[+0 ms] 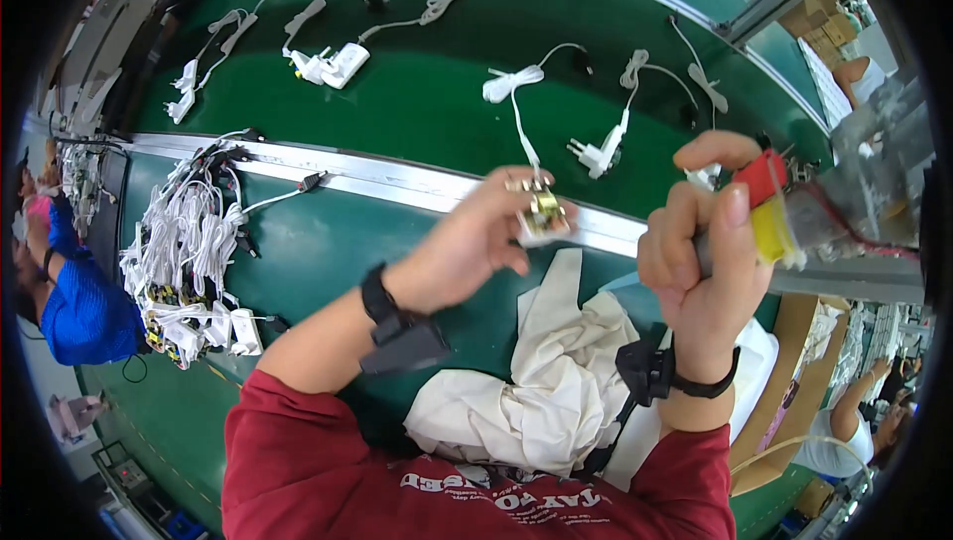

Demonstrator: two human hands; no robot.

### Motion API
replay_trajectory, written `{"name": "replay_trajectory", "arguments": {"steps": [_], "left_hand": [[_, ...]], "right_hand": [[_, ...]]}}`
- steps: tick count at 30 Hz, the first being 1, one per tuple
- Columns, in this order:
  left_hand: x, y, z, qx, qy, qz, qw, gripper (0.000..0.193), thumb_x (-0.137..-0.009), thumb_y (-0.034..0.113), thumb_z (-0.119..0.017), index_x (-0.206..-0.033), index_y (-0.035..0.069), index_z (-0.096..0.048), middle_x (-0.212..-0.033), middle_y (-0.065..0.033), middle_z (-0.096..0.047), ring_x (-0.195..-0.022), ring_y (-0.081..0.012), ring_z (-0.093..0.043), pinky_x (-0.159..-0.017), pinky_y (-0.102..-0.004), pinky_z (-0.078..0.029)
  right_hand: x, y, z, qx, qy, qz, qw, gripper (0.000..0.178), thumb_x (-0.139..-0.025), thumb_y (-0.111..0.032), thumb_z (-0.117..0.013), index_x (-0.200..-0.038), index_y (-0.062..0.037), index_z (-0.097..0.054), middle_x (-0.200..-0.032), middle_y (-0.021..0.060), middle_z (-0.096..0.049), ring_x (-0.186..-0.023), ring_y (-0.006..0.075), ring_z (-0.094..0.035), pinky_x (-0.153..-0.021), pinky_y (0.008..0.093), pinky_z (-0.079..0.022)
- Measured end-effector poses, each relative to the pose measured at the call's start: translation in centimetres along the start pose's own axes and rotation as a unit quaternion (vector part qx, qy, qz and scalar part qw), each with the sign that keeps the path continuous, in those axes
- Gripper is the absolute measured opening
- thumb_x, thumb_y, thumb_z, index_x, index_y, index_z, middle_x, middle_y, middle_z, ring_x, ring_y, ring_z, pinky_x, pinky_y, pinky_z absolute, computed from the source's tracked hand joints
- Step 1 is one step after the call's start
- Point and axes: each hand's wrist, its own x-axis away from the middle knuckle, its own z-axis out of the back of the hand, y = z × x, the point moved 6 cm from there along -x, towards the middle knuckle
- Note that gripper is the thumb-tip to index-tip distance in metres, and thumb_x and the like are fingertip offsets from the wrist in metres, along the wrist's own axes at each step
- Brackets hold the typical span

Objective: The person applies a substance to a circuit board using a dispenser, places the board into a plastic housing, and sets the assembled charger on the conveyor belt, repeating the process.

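Observation:
My left hand [475, 242] is closed on an opened power adapter [541, 212], its circuit board bare above a white shell. A white cable [524, 133] runs from it to a bundled coil beyond. Raised at the right, my right hand [700, 262] has curled fingers, with a small white plastic piece [704, 178] showing between them. Right beside those fingers is a grey fixture [864, 188] with a red block [761, 179] and a yellow band [774, 232]; whether the hand touches it is unclear.
Several white adapters with coiled cables [342, 64] lie on the green belt [417, 93] beyond a metal rail [397, 181]. A heap of cabled boards [189, 242] stands at the left. Crumpled white cloth [536, 371] lies before me, a cardboard box [794, 381] at right. Other people work nearby.

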Motion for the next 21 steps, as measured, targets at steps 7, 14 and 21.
{"name": "replay_trajectory", "arguments": {"steps": [7,14,21], "left_hand": [[1.5,-6.2,-2.3,-0.048,-0.058,0.05,0.996,0.04,-0.092,0.012,-0.048,-0.128,0.006,-0.032,-0.122,-0.0113,-0.051,-0.109,-0.0175,-0.055,-0.072,-0.0284,-0.055],[1.9,-6.8,-2.8,-0.064,-0.13,0.054,0.988,0.045,-0.09,0.001,-0.046,-0.132,0.005,-0.029,-0.127,-0.0109,-0.048,-0.115,-0.0176,-0.051,-0.08,-0.031,-0.054],[1.7,-6.5,-2.6,-0.045,-0.137,0.065,0.987,0.045,-0.09,0.001,-0.047,-0.132,0.005,-0.029,-0.128,-0.0113,-0.047,-0.117,-0.0185,-0.05,-0.08,-0.0312,-0.054]], "right_hand": [[-0.9,0.7,0.0,0.016,0.012,0.02,1.0,0.038,-0.096,-0.039,-0.039,-0.106,-0.0021,-0.04,-0.048,-0.0035,-0.03,-0.036,0.005,-0.025,-0.035,0.0211,-0.021],[-0.5,1.4,-0.8,0.014,-0.028,0.024,0.999,0.032,-0.097,-0.039,-0.038,-0.097,-0.0073,-0.036,-0.049,-0.0032,-0.032,-0.036,0.0049,-0.026,-0.035,0.0203,-0.021],[-0.8,2.1,-0.8,-0.002,-0.047,0.013,0.999,0.029,-0.097,-0.038,-0.039,-0.089,-0.0104,-0.033,-0.049,-0.003,-0.033,-0.037,0.0046,-0.026,-0.035,0.02,-0.022]]}}
